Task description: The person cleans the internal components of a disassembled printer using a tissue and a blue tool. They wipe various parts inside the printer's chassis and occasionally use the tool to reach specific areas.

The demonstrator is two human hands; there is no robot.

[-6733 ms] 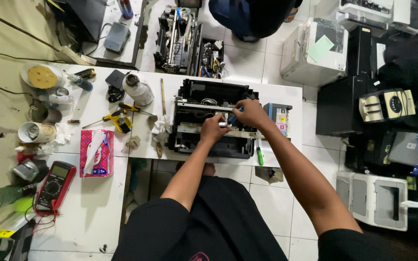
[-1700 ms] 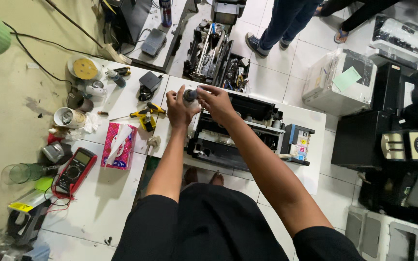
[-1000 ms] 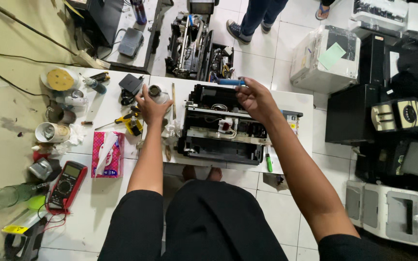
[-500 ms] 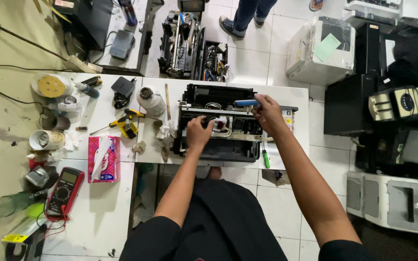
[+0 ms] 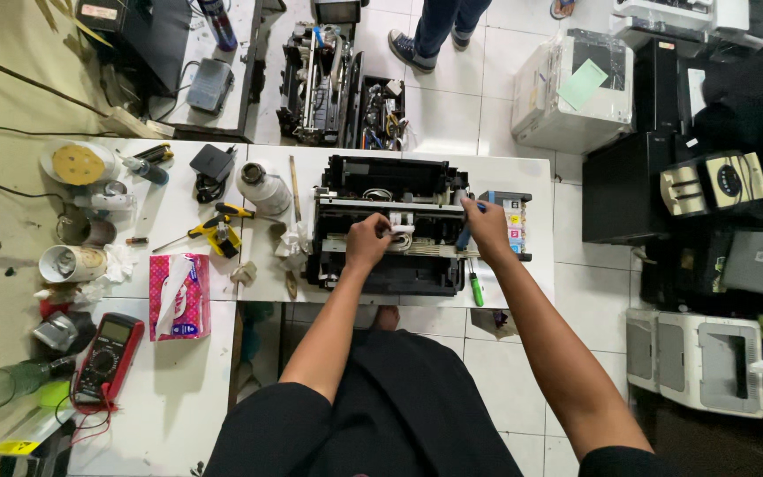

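A blue screwdriver (image 5: pixel 464 231) is gripped in the right hand (image 5: pixel 487 226) over the opened printer (image 5: pixel 388 225) on the worktop (image 5: pixel 523 274); white parts inside are pinched by the left hand (image 5: pixel 369 244).

Premises: a printer repair workshop. A stripped printer (image 5: pixel 388 225) sits on a white bench (image 5: pixel 523 172); a multimeter (image 5: pixel 106 356), screwdrivers (image 5: pixel 196 231) and solder-type clutter lie alongside. Another opened unit (image 5: pixel 320 71) and stacked printers (image 5: pixel 704 358) stand on the tiled floor.
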